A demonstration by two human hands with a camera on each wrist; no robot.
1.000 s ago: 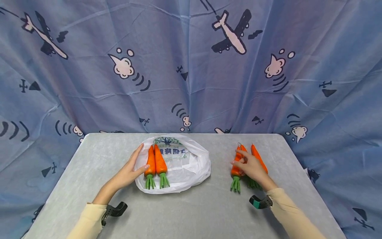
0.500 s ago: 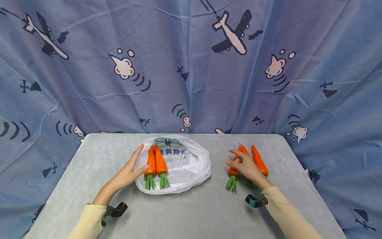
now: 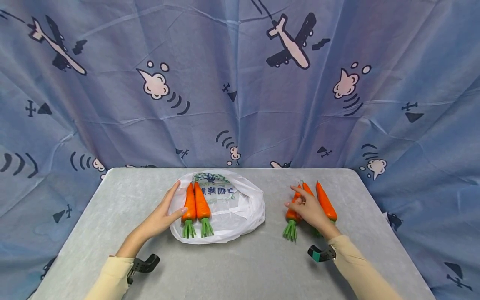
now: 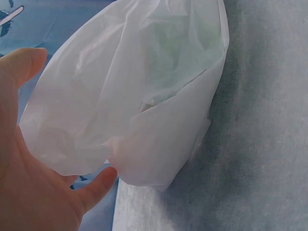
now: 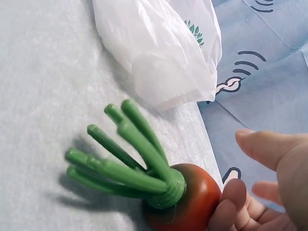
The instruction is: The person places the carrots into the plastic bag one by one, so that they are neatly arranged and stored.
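Note:
My left hand (image 3: 162, 212) lies at the left rim of a white plastic bag (image 3: 236, 218), its fingers straight and thumb spread. Two orange plastic carrots (image 3: 203, 203) rest side by side on the bag, green stems toward me. In the left wrist view, the bag (image 4: 159, 139) rises beside the spread fingers. On the right, my right hand (image 3: 313, 212) has curled fingers against the side of the leftmost plastic carrot (image 3: 291, 215). The right wrist view shows this carrot (image 5: 197, 197) with its green stems tilted above the table; the thumb stretches out apart from it.
Another plastic carrot (image 3: 307, 188) lies partly hidden behind the right hand, and one more (image 3: 326, 203) lies to its right. All stand on a grey-white table (image 3: 240, 271). A blue patterned curtain (image 3: 240, 83) hangs along the far edge.
My right hand and the leftmost carrot have moved left, the carrot's stems swinging further left. The index finger has risen slightly since half a second ago. The left hand and bag stay put.

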